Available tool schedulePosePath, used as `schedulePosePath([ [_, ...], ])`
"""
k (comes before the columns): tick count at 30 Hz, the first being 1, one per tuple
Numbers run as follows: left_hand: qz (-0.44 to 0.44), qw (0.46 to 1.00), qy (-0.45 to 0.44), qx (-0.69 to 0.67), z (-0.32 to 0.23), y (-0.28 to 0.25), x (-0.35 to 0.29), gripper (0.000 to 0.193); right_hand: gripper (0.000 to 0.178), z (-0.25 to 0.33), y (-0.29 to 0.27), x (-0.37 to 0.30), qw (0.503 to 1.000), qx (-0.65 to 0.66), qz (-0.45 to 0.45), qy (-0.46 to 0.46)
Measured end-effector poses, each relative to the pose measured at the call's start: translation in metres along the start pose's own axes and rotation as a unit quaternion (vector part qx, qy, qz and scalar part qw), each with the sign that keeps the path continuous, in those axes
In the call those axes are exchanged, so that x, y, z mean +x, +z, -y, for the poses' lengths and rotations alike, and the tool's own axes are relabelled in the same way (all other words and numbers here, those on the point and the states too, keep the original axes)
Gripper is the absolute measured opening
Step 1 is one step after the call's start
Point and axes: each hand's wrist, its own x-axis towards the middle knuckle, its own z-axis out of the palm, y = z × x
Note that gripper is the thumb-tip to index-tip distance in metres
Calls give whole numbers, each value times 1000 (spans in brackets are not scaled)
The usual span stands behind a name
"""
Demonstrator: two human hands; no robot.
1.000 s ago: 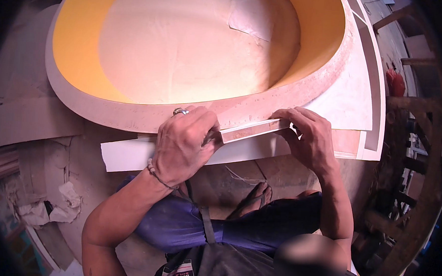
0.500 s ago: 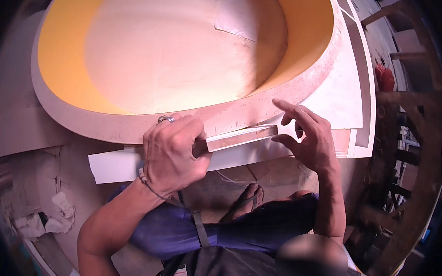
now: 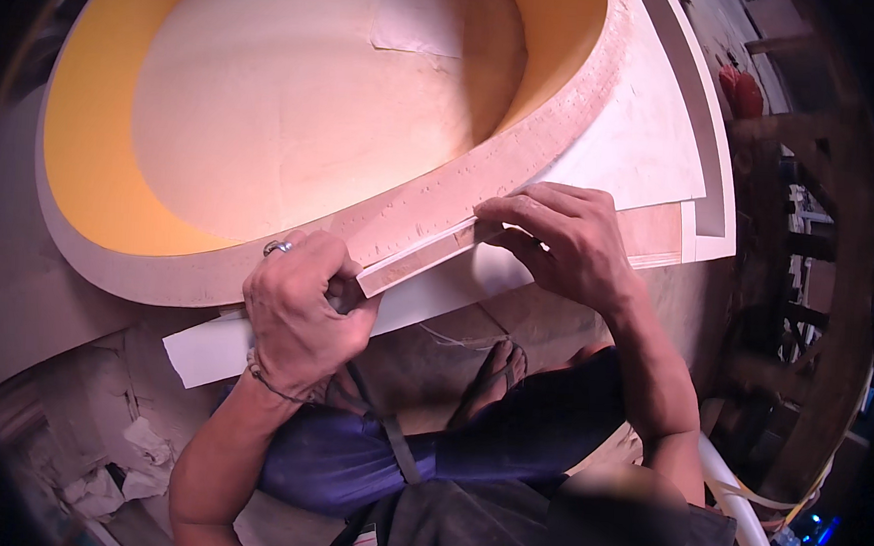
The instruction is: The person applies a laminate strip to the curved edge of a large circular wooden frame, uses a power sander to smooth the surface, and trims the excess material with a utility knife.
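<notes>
A narrow wooden block with pale edges lies slantwise between my hands, against the near side of a large oval rim. My left hand, wearing a ring, is closed around the block's left end. At the other end, my right hand pinches it between thumb and fingers. The oval's top is pale pinkish wood with small marks, and its inner wall is yellow. Part of the block's underside is hidden, so I cannot tell how fully it touches the rim.
A white panel extends right of the oval, with a raised curved edge beyond. One white strip projects at the near left. Crumpled pale material lies lower left. Dark wooden framing stands right, near a red object.
My right hand, apart from the block before, now grips its right end. My left hand and the block appear shifted slightly left as the whole view has turned.
</notes>
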Motion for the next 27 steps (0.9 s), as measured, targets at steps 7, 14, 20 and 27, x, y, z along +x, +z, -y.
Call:
schedulePosePath([
  [7, 6, 1000, -9, -13, -3, 1, -2, 34, 23, -3, -2, 2, 1000, -14, 0, -10],
  [14, 20, 999, -39, -11, -5, 0, -6, 31, 19, -4, 0, 5, 999, -38, 2, -18],
  [20, 12, 1000, 1, 2, -8, 1, -8, 34, 19, -1, -1, 1, 999, -42, 18, 5],
  [27, -12, 999, 10, 30, -6, -2, -14, 33, 18, 9, 0, 0, 999, -46, 7, 18],
])
